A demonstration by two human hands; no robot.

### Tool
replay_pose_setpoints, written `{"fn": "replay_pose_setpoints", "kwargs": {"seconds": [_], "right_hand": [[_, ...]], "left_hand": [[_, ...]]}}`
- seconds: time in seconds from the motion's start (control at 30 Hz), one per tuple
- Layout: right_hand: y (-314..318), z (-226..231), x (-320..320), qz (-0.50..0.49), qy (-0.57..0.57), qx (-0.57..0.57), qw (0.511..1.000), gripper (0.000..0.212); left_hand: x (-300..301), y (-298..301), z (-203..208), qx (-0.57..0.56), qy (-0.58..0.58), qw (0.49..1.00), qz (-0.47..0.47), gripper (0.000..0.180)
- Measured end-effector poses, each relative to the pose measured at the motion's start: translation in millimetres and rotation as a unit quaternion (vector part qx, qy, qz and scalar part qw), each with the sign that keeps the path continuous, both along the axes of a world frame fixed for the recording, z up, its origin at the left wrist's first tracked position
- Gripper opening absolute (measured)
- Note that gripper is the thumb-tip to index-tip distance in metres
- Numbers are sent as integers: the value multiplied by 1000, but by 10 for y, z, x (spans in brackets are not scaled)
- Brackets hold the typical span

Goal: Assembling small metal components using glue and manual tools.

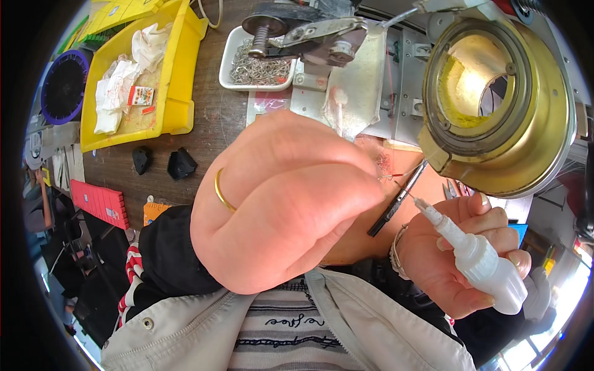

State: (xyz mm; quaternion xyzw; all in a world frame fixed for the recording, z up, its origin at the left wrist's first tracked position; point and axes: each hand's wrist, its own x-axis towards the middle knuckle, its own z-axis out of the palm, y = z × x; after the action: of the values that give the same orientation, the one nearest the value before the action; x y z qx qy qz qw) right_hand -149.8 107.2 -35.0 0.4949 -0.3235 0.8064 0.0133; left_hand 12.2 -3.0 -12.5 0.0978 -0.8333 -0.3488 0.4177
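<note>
Left hand [284, 204] pinches narrowly, seemingly on thin reddish piece [391, 176] jutting rightward from it; detail unclear. Right hand [430, 256] cradles white squeeze bottle [493, 276], needle [409, 194] just beside left pinch. Best: steady both wrists, squeeze gently, keep needle off skin.

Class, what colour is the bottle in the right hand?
The bottle is white, shown best in the head view.

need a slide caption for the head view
The right hand holds a white squeeze bottle, nozzle pointing toward the left hand.
</note>
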Motion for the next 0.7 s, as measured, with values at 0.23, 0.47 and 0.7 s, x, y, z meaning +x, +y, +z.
{"fn": "replay_pose_setpoints", "kwargs": {"seconds": [0.23, 0.47, 0.7], "right_hand": [[74, -21, -32, -13, 24, 42, 999, 45], [71, -7, -12, -32, 24, 51, 998, 45], [45, -19, -8, -37, 15, 27, 999, 45]], "left_hand": [[-16, -20, -22, 9, -1, 1000, -12, 27], [-13, 0, -45, 13, 3, 1000, -2, 25], [-16, 12, -35, 17, 5, 1000, 5, 23]]}}
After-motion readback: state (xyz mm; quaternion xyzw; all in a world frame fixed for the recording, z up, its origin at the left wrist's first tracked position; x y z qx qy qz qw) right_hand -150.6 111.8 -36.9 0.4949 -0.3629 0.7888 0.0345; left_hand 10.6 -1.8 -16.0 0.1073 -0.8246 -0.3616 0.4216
